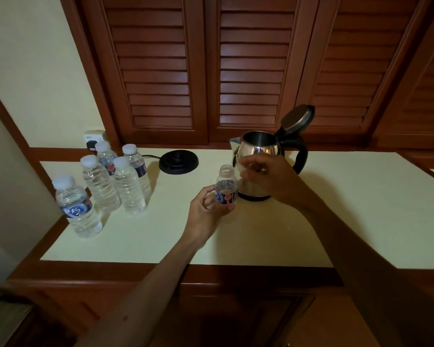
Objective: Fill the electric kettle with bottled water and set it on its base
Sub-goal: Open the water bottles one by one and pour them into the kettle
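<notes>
Left hand gripping uncapped bottle, upright. Right hand hovering just above it, fingers curled; cannot tell whether holding cap. Kettle sitting just beyond, lid up; base further left. Pouring is coming next: tilting neck over opening.

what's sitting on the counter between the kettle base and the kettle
Nothing: in the head view the counter between the base and the kettle is bare. The open bottle in the left hand is nearer the camera.
</notes>
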